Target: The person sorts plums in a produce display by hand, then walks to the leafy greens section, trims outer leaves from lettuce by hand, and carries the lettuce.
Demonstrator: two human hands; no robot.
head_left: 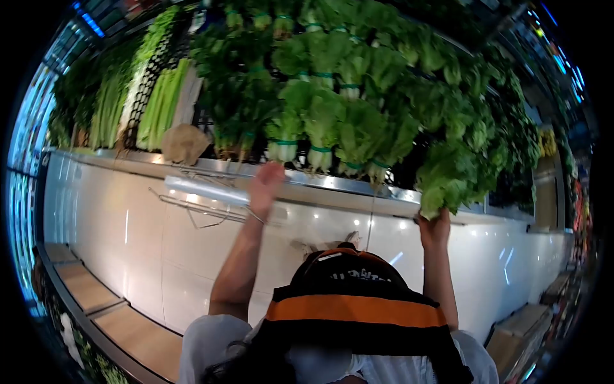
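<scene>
My right hand [435, 229] is closed around the stem end of a leafy green lettuce [444, 182], whose leaves spread upward over the shelf edge. The fingers are partly hidden beneath the leaves. My left hand [266, 187], slightly blurred, reaches to the metal shelf rim [336, 182] with its fingers stretched out. It appears to hold nothing. Just beyond it lies a lettuce bunch tied with a green band [284, 142]. Another banded bunch [321, 150] lies to its right. Whether the left fingertips touch the rim or a bunch I cannot tell.
Celery [160, 105] and other long greens fill the shelf's left side. A brown rounded item [184, 144] sits at the rim. Below it, a film roll [204, 190] hangs on a wire holder [198, 208]. More leafy greens [480, 121] are piled to the right, with boxes [521, 329] low down.
</scene>
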